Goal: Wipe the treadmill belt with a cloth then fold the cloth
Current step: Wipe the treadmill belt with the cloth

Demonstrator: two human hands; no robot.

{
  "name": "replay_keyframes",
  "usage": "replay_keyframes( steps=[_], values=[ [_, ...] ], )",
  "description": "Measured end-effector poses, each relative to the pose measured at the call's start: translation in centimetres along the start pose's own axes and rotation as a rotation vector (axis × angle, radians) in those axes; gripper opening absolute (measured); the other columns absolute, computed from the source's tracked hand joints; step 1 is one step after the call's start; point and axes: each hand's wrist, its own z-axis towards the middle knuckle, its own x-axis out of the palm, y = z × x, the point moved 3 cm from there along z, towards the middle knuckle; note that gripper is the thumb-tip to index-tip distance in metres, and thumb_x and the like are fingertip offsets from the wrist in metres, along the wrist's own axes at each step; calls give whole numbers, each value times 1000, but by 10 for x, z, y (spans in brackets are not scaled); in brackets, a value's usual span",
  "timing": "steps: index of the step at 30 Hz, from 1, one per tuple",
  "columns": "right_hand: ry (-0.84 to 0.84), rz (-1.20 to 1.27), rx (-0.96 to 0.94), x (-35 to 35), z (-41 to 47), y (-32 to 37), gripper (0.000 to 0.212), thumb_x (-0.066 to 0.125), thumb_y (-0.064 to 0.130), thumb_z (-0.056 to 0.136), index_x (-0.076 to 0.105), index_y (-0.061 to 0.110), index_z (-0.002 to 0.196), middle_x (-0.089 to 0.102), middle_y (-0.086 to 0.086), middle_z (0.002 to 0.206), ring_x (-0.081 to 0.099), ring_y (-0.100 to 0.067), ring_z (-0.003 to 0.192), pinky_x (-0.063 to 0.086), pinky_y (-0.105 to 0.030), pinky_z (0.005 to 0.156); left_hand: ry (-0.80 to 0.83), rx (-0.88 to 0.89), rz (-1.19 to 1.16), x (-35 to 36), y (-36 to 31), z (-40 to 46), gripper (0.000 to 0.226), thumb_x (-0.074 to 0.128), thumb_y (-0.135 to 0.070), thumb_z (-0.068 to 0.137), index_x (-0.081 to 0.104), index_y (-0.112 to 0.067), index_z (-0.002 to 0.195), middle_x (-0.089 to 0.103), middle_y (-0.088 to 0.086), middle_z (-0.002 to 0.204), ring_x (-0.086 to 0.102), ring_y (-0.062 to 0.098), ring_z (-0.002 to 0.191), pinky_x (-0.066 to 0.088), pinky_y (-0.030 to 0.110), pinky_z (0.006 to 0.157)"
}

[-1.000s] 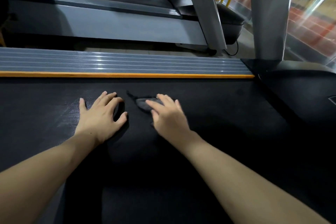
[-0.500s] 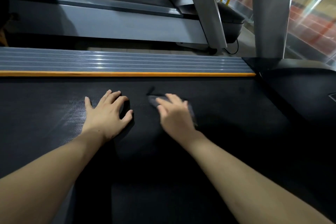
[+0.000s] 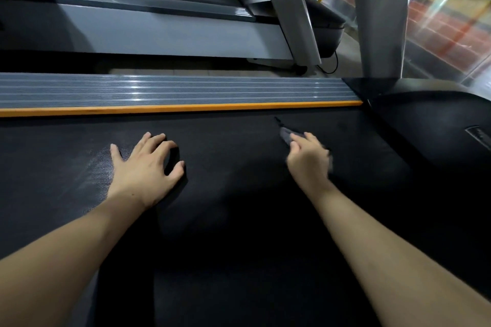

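Since a second ago the right hand (image 3: 309, 158) has swept the cloth (image 3: 288, 135) away from the left hand (image 3: 144, 167), further along the treadmill belt (image 3: 239, 207) toward the black motor cover (image 3: 438, 125); the two hands, close together then, are now well apart.

Taking the belt as the landmark and going left to right: the left hand lies palm down on it, left of the belt's middle, fingers spread and fairly straight, thumb pointing out to the side, holding nothing. A paler, mesh-textured patch of belt (image 3: 98, 175) shows just to its left and under the thumb. The left forearm runs back toward the near left corner.

Right of the belt's middle, the right hand rests on the dark grey cloth, which lies flat on the belt under the palm and fingers. Only a narrow grey edge and a thin dark tip of it stick out past the fingertips, toward the far side of the belt. The hand is blurred, so I cannot tell whether its fingers press flat or curl into the cloth.

Along the belt's far edge runs an orange strip (image 3: 186, 108), and just beyond it a ribbed grey side rail (image 3: 172, 89). At the belt's right end sits the motor cover. Beyond the rail stands a second treadmill (image 3: 148, 34) with a white upright (image 3: 295, 8).
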Motion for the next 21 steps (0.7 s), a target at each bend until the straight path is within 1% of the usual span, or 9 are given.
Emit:
replay_keyframes(
  steps=[2, 3, 6, 8, 10, 13, 16, 19, 21],
  values=[
    [-17, 3, -140, 19, -32, 50, 36, 44, 22, 87, 74, 17, 106, 68, -14, 113, 62, -36, 111, 47, -56, 93, 3, 4, -5, 0, -1, 0, 43, 39, -64, 96, 46, -43, 132, 34, -13, 159, 13, 11, 155, 1, 70, 117],
    [2, 5, -214, 27, -53, 81, 34, 45, 22, 87, 73, 19, 105, 68, -12, 113, 60, -34, 111, 47, -56, 92, -1, 7, -7, -1, 0, -1, 43, 39, -63, 96, 47, -43, 133, 34, -12, 159, 13, 11, 155, 1, 70, 117],
    [219, 117, -361, 50, -106, 150, 32, 51, 20, 94, 70, 25, 120, 56, -10, 140, 44, -29, 136, 24, -57, 114, -16, 12, 7, -2, 2, -3, 48, 41, -60, 96, 47, -40, 140, 33, -12, 161, 14, 11, 155, 3, 68, 118],
    [304, 142, -477, 50, -106, 151, 33, 54, 21, 95, 68, 27, 125, 51, -8, 147, 38, -27, 142, 19, -54, 117, -15, 20, 13, -2, 3, -3, 50, 43, -58, 96, 47, -38, 142, 33, -12, 161, 15, 11, 154, 3, 68, 118],
    [321, 57, -558, 39, -87, 116, 34, 54, 23, 94, 68, 30, 124, 53, -6, 146, 43, -25, 140, 29, -53, 114, -13, 32, 8, -1, 3, -2, 46, 45, -56, 96, 48, -39, 139, 34, -11, 161, 15, 13, 154, 4, 69, 117],
    [185, -32, -402, 10, -38, 43, 36, 49, 24, 91, 70, 25, 121, 58, -10, 139, 52, -27, 131, 43, -54, 105, -9, 21, 12, -1, 2, -2, 43, 47, -52, 94, 50, -40, 136, 36, -10, 159, 17, 13, 154, 5, 71, 116],
    [86, -84, -92, -18, -9, -19, 32, 53, 19, 95, 70, 22, 121, 57, -12, 141, 49, -30, 133, 39, -52, 109, 1, 20, 16, -1, 1, -1, 44, 44, -53, 94, 49, -39, 136, 37, -10, 159, 16, 13, 154, 4, 72, 116],
    [7, -125, 54, -19, -19, -5, 35, 47, 20, 92, 71, 17, 117, 60, -14, 132, 53, -34, 125, 39, -56, 105, 6, 20, 7, -2, 0, -1, 45, 44, -53, 94, 49, -38, 137, 36, -10, 159, 14, 12, 155, 3, 72, 117],
    [-19, -150, 8, -9, -45, 36, 34, 45, 20, 88, 71, 19, 110, 62, -10, 118, 56, -36, 113, 43, -57, 96, -3, 18, 1, -3, 0, -2, 44, 45, -53, 94, 49, -39, 136, 36, -10, 159, 14, 13, 155, 4, 72, 116]
  ],
)
